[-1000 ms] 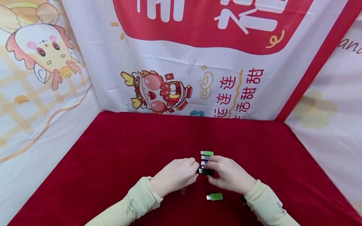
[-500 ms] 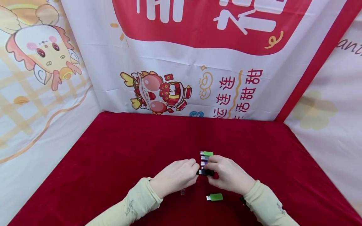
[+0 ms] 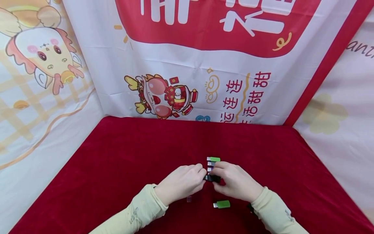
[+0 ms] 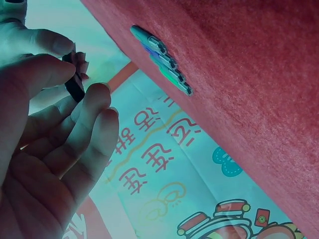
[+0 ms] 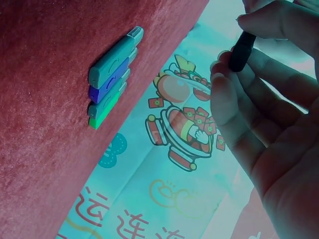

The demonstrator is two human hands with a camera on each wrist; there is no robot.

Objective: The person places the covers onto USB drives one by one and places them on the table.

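Observation:
In the head view both hands meet over a black USB stick. My right hand grips its body between thumb and fingers. My left hand pinches a dark cap at the plug end, and the metal plug is covered. The left wrist view has the black stick between the fingertips of both hands. Just beyond the hands, several capped USB sticks lie side by side in a row, partly hidden by my right hand; green, purple and grey ones show.
An uncapped green USB stick lies nearer me on the red cloth. A small clear cap lies below my left hand. A dark object is partly hidden by my right sleeve. Printed fabric walls stand around the table.
The silver plug of the black USB stick, visible earlier between the hands, is now covered by the dark cap in my left hand. The hands have hardly moved otherwise.

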